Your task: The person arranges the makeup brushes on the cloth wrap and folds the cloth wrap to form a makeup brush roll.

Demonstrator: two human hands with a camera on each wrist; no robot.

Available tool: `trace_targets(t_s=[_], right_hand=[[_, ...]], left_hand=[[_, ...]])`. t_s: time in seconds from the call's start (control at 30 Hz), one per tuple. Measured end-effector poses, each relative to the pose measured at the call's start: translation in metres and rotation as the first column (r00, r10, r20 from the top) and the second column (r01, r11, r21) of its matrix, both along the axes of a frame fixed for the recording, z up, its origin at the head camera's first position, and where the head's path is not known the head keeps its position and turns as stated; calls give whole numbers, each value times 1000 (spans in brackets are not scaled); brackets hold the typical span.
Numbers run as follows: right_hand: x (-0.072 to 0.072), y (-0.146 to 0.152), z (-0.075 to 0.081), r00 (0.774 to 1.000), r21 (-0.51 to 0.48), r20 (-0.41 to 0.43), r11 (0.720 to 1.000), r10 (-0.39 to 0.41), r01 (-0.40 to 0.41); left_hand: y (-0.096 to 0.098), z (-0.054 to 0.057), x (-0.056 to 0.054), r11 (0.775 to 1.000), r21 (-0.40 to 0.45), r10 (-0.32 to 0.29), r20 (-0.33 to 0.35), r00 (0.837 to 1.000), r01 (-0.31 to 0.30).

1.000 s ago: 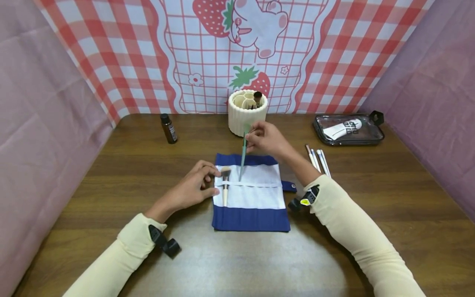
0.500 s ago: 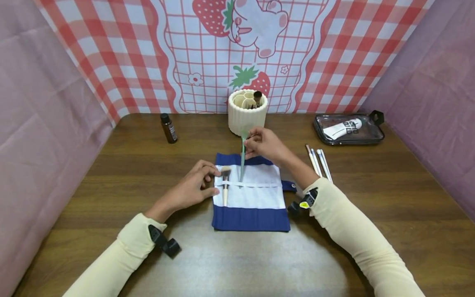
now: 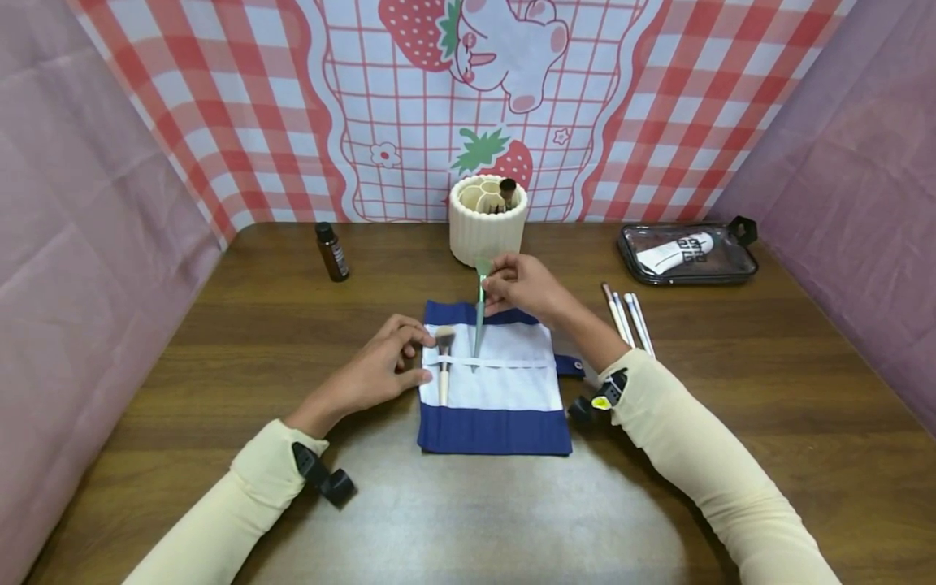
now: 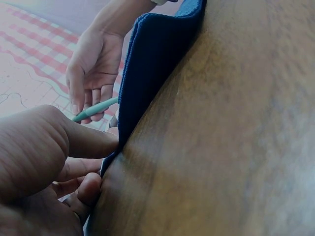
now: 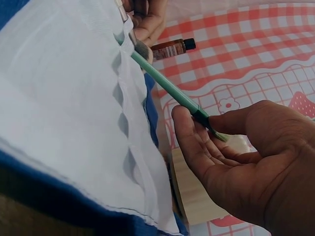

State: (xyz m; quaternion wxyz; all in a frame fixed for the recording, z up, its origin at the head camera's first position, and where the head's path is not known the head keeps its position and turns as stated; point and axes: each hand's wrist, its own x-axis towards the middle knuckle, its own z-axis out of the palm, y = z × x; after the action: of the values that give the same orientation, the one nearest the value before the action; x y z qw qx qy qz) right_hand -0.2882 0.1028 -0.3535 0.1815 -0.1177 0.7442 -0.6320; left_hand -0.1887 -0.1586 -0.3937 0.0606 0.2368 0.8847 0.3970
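Note:
A blue-and-white fabric brush roll (image 3: 504,390) lies spread on the table, with a white elastic band across its middle. A makeup brush with a pale handle (image 3: 444,388) sits under the band near the left side. My right hand (image 3: 522,284) pinches a green makeup brush (image 5: 167,86) close to its bristles, its handle slanting down. The handle's tip passes under the band, seen in the right wrist view. At the roll's left edge, my left hand (image 3: 383,361) holds the fabric between thumb and fingers (image 4: 93,140); part of that grip is hidden.
A ribbed cream holder (image 3: 486,231) with a dark-bristled brush stands behind the roll. A brown bottle (image 3: 333,253) is at the back left. Several pale brushes (image 3: 629,321) lie beside the right forearm, and a clear pouch (image 3: 687,254) with a white tube lies back right.
My right hand has moved slightly down toward the roll, and the green brush's handle tip has slid under the elastic band. The left hand stays in place.

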Motion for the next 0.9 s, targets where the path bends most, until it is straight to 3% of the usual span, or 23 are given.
trace_targets(t_s=[0.53,0.9], right_hand=[[6,-3,-7,989,48,105,993,100,-105],[9,2,-7,978,54,118,982,175,-182]], left_hand=[[-1,-1,-1,1000,4,-11,-18,1000,11],[-1,0,0,1000,7,-5,-13,1000,5]])
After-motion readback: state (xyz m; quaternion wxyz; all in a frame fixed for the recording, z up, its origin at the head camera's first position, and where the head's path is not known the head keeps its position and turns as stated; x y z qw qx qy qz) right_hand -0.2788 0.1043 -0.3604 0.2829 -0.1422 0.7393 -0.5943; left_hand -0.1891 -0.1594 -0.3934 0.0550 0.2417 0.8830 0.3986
